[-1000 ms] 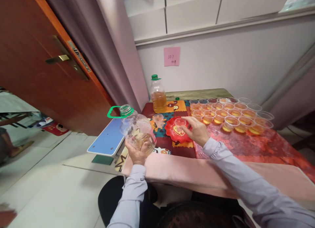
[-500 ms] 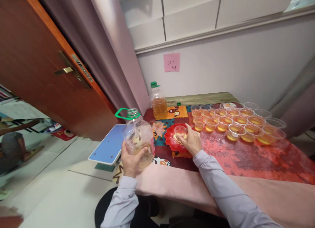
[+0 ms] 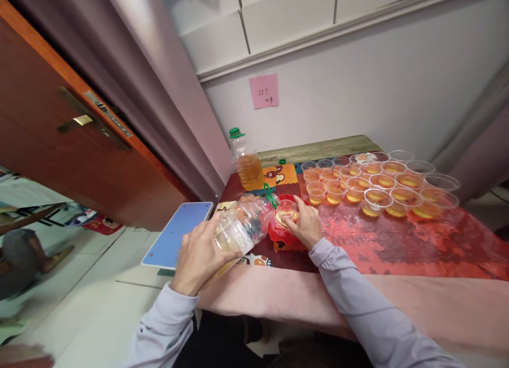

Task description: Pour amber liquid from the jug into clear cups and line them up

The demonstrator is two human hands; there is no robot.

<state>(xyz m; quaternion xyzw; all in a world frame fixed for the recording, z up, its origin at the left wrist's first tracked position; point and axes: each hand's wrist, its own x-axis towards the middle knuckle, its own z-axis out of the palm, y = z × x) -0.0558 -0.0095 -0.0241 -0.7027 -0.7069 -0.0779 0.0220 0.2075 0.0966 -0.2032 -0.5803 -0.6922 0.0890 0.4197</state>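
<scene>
My left hand (image 3: 196, 254) grips a large clear plastic bottle (image 3: 242, 227) with a green handle ring, tipped on its side with its mouth toward a small clear cup (image 3: 287, 209). That cup stands on a red plate (image 3: 278, 231), and my right hand (image 3: 305, 226) holds it by its side. A little amber liquid lies in the tilted bottle. A second bottle (image 3: 247, 163) with a green cap, about a third full of amber liquid, stands upright behind them.
Several clear cups of amber liquid (image 3: 376, 185) stand in rows on the red table cover (image 3: 397, 241). A blue board (image 3: 175, 235) juts out left of the table. A wooden door (image 3: 59, 145) stands open at left, and a pink note (image 3: 264, 91) hangs on the wall.
My left hand has tipped the large bottle from upright to nearly horizontal, with its mouth brought over the cup on the red plate. My right hand stays on the cup.
</scene>
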